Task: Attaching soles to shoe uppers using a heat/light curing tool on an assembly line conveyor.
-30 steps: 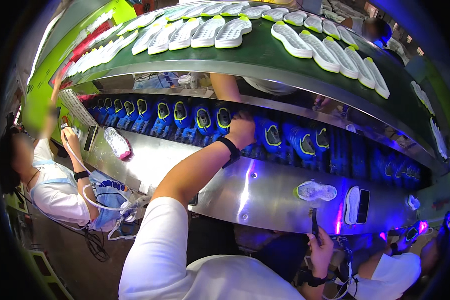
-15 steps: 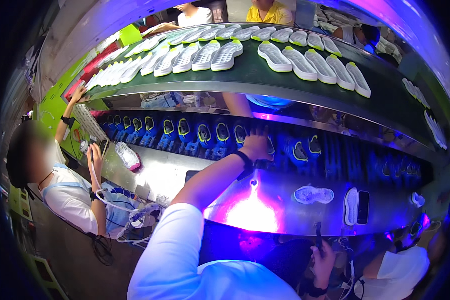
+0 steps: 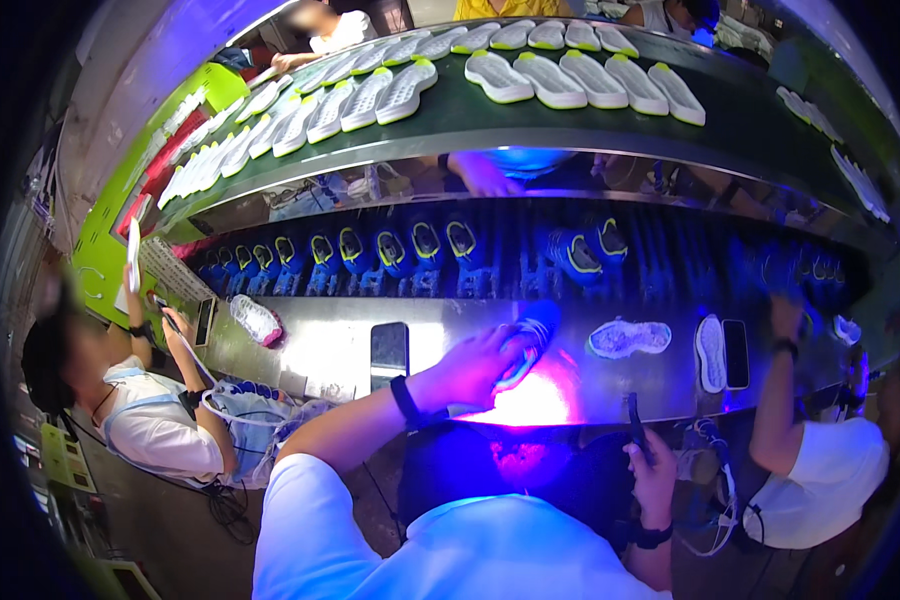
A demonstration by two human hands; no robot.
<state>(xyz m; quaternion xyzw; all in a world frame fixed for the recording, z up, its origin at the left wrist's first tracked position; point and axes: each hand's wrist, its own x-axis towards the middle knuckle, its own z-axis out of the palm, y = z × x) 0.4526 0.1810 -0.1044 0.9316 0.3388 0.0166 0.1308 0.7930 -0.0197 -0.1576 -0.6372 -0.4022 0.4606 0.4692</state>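
Fingers of my left hand [image 3: 478,368] curled around a blue shoe upper [image 3: 526,345], holding it on the steel bench [image 3: 320,350] in violet lamp glow. My right hand [image 3: 653,472] pinched a dark pen-like tool [image 3: 634,420] near the bench's near edge. Step, as I judged it: inspecting or marking the upper. Next move would call for bringing the tool tip left onto it.
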